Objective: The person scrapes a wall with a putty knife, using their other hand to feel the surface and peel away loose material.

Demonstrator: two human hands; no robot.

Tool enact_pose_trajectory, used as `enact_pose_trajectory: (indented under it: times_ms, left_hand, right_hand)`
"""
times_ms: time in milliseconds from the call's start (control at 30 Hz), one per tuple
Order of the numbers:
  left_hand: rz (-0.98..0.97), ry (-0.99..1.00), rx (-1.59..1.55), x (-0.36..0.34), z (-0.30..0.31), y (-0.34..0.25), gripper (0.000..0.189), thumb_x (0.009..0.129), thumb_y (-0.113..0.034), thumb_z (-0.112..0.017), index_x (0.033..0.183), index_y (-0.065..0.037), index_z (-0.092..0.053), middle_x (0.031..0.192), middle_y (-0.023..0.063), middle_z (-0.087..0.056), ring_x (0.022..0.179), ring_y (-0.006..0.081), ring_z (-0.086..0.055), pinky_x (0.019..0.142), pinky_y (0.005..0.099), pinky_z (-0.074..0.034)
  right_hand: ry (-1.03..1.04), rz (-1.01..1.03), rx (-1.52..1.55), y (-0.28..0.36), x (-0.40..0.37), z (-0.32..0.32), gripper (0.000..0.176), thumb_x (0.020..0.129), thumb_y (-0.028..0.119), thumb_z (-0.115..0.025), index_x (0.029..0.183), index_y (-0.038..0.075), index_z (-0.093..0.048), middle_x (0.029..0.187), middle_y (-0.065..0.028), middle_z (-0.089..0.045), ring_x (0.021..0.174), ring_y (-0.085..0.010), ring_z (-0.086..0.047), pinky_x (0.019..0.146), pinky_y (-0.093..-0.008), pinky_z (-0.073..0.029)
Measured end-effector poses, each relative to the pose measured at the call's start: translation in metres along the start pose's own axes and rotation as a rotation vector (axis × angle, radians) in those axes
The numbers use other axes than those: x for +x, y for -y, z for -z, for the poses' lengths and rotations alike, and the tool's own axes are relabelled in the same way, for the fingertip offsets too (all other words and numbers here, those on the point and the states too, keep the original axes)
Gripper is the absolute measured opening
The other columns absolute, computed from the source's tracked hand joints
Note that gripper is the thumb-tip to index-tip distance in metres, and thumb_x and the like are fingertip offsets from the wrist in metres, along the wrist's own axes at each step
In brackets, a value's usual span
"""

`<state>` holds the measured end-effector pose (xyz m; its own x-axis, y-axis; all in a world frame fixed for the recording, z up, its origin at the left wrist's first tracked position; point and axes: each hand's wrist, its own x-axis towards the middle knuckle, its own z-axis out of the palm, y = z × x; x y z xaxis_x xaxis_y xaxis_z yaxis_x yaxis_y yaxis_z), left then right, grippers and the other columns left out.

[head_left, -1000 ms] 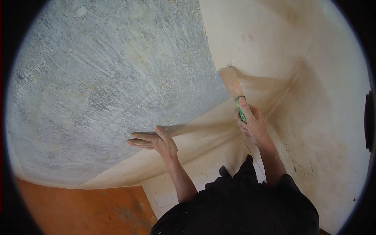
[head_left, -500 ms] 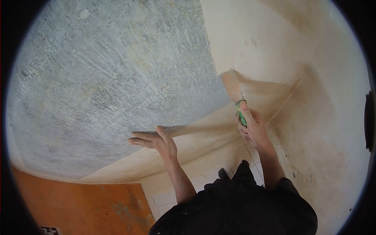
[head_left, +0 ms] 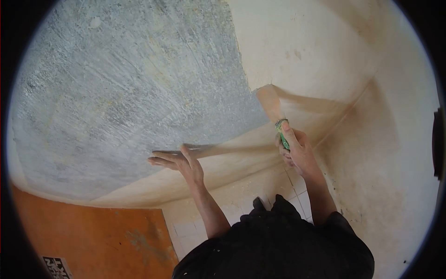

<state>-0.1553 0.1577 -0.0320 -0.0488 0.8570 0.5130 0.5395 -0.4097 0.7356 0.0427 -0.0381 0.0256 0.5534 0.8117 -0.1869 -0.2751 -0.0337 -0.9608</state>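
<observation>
Two hands are pressing toward one wall [head_left: 320,56]. The right hand [head_left: 297,153] is clamping shut around the green handle of a scraper [head_left: 272,104], thumb lying along the handle. The scraper is sticking out of the fist toward 11 o'clock, and its wide blade is meeting the wall right where the cream paint [head_left: 297,42] is bordering the grey patch [head_left: 130,93]. The blade edge is sitting at the patch's 3 o'clock margin.

The left hand [head_left: 179,162] is lying at 9 o'clock from the right hand, well apart from it, holding nothing. It is resting flat on the wall with fingers straight and close together, pointing toward 9 o'clock along the lower rim of the grey patch.

Grey, rough streaks are covering the patch, while cream paint is running around it at 12, 3 and 6 o'clock. A room corner [head_left: 353,107] is rising at 2 o'clock. Pale floor [head_left: 241,200] tiles are showing at 6 o'clock between the arms, an orange panel [head_left: 93,237] is filling 7 o'clock, and a black shirt [head_left: 278,251] is sitting at the bottom.
</observation>
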Motion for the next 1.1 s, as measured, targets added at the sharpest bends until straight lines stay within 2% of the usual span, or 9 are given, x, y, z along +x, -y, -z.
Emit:
enact_pose_trajectory:
  times_ms: [233,367,533,633,833,967,1000,1033,1100]
  left_hand:
    - [0.081,0.022,0.047,-0.002,-0.004,0.009,0.102,0.087,-0.068,-0.031,0.139,-0.001,0.025,0.143,0.0264,0.031,0.134,0.0411,0.028,0.108,0.0574,0.008]
    - [0.048,-0.011,0.058,-0.003,-0.007,0.006,0.100,0.088,-0.068,-0.030,0.140,-0.001,0.024,0.143,0.0263,0.031,0.134,0.0404,0.027,0.108,0.0571,0.008]
    - [0.012,0.011,0.078,-0.005,-0.003,0.010,0.100,0.089,-0.065,-0.030,0.139,0.003,0.022,0.143,0.0275,0.031,0.134,0.0409,0.027,0.109,0.0547,0.008]
    - [0.039,0.050,0.066,-0.005,0.001,0.008,0.099,0.090,-0.063,-0.031,0.139,0.005,0.022,0.142,0.0288,0.031,0.134,0.0412,0.027,0.109,0.0542,0.009]
    - [-0.013,0.027,0.105,-0.004,-0.004,0.019,0.096,0.091,-0.062,-0.028,0.138,0.003,0.024,0.142,0.0295,0.031,0.133,0.0423,0.028,0.108,0.0565,0.009]
    - [-0.033,0.018,0.136,-0.004,-0.004,0.022,0.096,0.090,-0.065,-0.025,0.138,0.003,0.024,0.142,0.0293,0.030,0.133,0.0416,0.028,0.108,0.0557,0.009]
    - [-0.030,0.019,0.138,-0.003,-0.003,0.022,0.096,0.090,-0.065,-0.025,0.138,0.003,0.024,0.142,0.0293,0.030,0.133,0.0416,0.028,0.108,0.0557,0.009]
    - [-0.048,0.022,0.128,-0.003,-0.003,0.023,0.095,0.092,-0.060,-0.028,0.137,0.004,0.026,0.140,0.0314,0.031,0.132,0.0441,0.029,0.106,0.0583,0.010]
    - [-0.067,0.035,0.116,-0.003,-0.004,0.021,0.094,0.094,-0.056,-0.030,0.136,0.005,0.027,0.139,0.0336,0.032,0.131,0.0466,0.030,0.104,0.0610,0.011]
  right_hand:
    - [0.034,-0.076,-0.008,0.012,0.001,0.003,0.054,0.093,0.055,-0.043,0.070,0.006,-0.050,0.048,0.0062,-0.034,0.037,-0.0014,-0.027,0.034,-0.0198,-0.019]
    - [0.030,0.023,-0.053,0.003,0.008,0.007,0.053,0.094,0.053,-0.045,0.069,0.006,-0.050,0.049,0.0056,-0.035,0.038,-0.0022,-0.030,0.035,-0.0203,-0.021]
    - [0.049,0.127,0.068,0.052,0.006,-0.012,0.050,0.094,0.049,-0.047,0.069,0.006,-0.048,0.050,0.0054,-0.036,0.039,-0.0033,-0.032,0.037,-0.0210,-0.024]
    - [0.001,0.124,-0.121,-0.031,0.015,-0.001,0.049,0.094,0.048,-0.048,0.069,0.006,-0.048,0.051,0.0052,-0.037,0.041,-0.0034,-0.034,0.038,-0.0213,-0.026]
    - [0.019,0.041,0.023,-0.005,0.003,-0.022,0.046,0.096,0.045,-0.046,0.070,0.006,-0.049,0.052,0.0051,-0.037,0.043,-0.0036,-0.035,0.039,-0.0217,-0.027]
    - [-0.071,0.104,-0.007,-0.027,0.004,-0.030,0.047,0.096,0.044,-0.045,0.069,0.006,-0.048,0.053,0.0047,-0.038,0.043,-0.0036,-0.035,0.039,-0.0215,-0.027]
    - [-0.031,0.022,0.026,-0.028,0.002,-0.030,0.046,0.096,0.044,-0.045,0.070,0.006,-0.048,0.053,0.0044,-0.038,0.043,-0.0036,-0.036,0.039,-0.0214,-0.027]
    - [0.006,-0.064,0.060,-0.028,-0.001,-0.031,0.045,0.097,0.043,-0.044,0.071,0.006,-0.047,0.054,0.0041,-0.039,0.044,-0.0036,-0.036,0.039,-0.0214,-0.027]
    - [0.005,0.003,0.093,0.004,-0.001,-0.042,0.044,0.097,0.043,-0.044,0.072,0.007,-0.047,0.054,0.0040,-0.039,0.043,-0.0038,-0.036,0.039,-0.0215,-0.027]
